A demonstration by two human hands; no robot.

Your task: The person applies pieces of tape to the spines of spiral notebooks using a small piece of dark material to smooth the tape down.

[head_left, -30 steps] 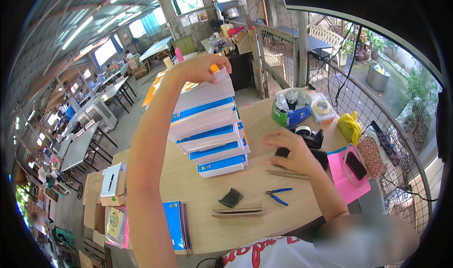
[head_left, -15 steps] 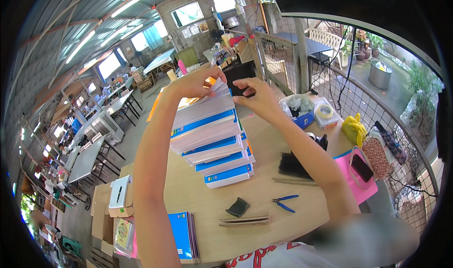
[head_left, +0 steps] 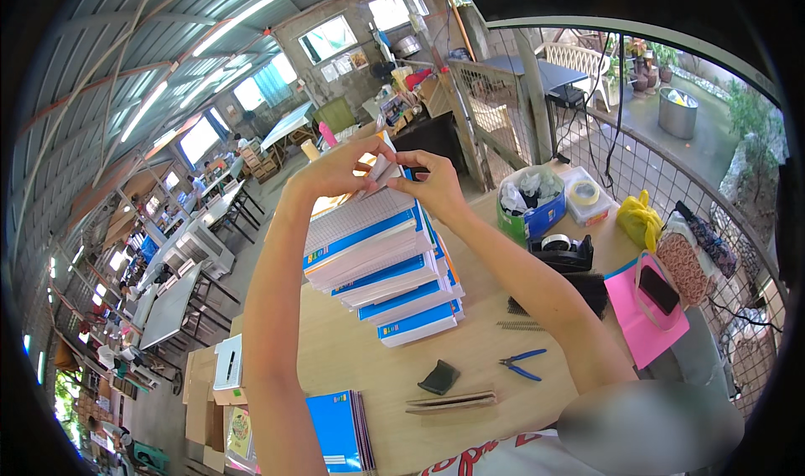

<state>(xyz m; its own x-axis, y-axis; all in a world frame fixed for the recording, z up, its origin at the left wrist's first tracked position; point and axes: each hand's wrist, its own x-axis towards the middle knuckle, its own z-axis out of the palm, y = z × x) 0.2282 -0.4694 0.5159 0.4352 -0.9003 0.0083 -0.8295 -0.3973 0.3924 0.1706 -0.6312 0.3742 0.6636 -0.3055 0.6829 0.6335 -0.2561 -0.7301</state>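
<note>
A tall, staggered stack of blue-edged paper blocks (head_left: 392,290) stands on the wooden table, its grid-ruled pages (head_left: 356,222) facing me near the top. Above it, my left hand (head_left: 340,173) bends over a fanned bunch of paper sheets (head_left: 381,173), fingers closed on their upper part. Fingertips of my right hand (head_left: 432,181) pinch the same sheets from the right, close to the left fingertips. The far side of the stack is partly hidden behind my hands.
Near me lie blue-handled pliers (head_left: 523,364), a dark cloth pad (head_left: 439,377), a cardboard strip (head_left: 451,401) and blue notebooks (head_left: 334,430). To the right are black binding coils (head_left: 583,292), a tape dispenser (head_left: 563,254), a blue-green bin (head_left: 532,212) and a phone (head_left: 659,289) on a pink folder (head_left: 625,321).
My right hand has moved left onto the sheets, and its fingertips have closed on them beside my left hand. The whole view has shifted slightly.
</note>
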